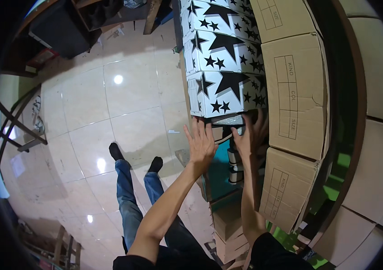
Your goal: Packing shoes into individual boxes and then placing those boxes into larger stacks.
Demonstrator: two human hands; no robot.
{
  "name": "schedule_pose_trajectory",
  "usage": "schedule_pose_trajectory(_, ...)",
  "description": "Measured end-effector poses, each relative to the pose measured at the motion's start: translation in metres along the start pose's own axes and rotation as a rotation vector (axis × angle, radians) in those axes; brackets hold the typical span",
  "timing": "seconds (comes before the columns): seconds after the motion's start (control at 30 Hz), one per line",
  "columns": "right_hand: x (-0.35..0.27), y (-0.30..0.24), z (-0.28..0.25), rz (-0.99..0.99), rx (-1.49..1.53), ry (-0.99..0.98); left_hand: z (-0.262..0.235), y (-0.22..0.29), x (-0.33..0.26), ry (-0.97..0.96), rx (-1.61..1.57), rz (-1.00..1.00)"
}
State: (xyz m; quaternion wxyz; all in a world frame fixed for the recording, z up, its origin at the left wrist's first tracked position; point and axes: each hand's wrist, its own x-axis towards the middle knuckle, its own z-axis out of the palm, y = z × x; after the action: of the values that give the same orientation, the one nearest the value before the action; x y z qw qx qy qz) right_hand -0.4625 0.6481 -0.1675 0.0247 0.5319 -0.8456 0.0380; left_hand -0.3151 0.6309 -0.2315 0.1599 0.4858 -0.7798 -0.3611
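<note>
Left hand [202,143] raised flat, fingers spread, grip open, palm against the lower front corner of the lowest white box with black stars [227,95]. Right hand [251,135] just beside, fingers spread upward under the same box's bottom edge, grip open, clasping nothing. Box at the base of a stack of matching star boxes [221,40], pressed against brown cardboard cartons [295,94] on the right. Below the hands, smaller brown boxes [227,225]. Tiled floor [124,112] and legs in blue jeans [130,198] underneath.
</note>
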Motion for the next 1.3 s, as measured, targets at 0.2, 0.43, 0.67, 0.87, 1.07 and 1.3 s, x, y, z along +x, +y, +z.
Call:
schedule_pose_trajectory(0.2, 0.015, 0.012, 0.001, 0.047, 0.023, -0.021, -0.006, 0.0, 0.003, -0.069, 0.027, 0.01)
schedule_pose_trajectory(0.43, 0.006, 0.016, 0.004, -0.131, -0.019, -0.018, 0.001, -0.011, -0.009, 0.054, -0.016, 0.046)
schedule_pose_trajectory(0.67, -0.002, 0.013, -0.008, -0.15, 0.072, -0.03, -0.009, -0.009, -0.016, 0.192, -0.166, 0.147)
schedule_pose_trajectory(0.87, -0.019, -0.023, -0.028, -0.172, 0.009, -0.025, -0.015, -0.032, -0.033, 0.307, -0.145, 0.232)
schedule_pose_trajectory(1.07, -0.029, -0.063, -0.038, -0.331, 0.074, -0.011, -0.068, -0.072, -0.052, 0.346, -0.087, 0.268)
schedule_pose_trajectory(1.3, -0.054, -0.164, -0.076, -0.425, 0.19, 0.009, -0.206, -0.102, -0.107, 0.309, 0.057, 0.248)
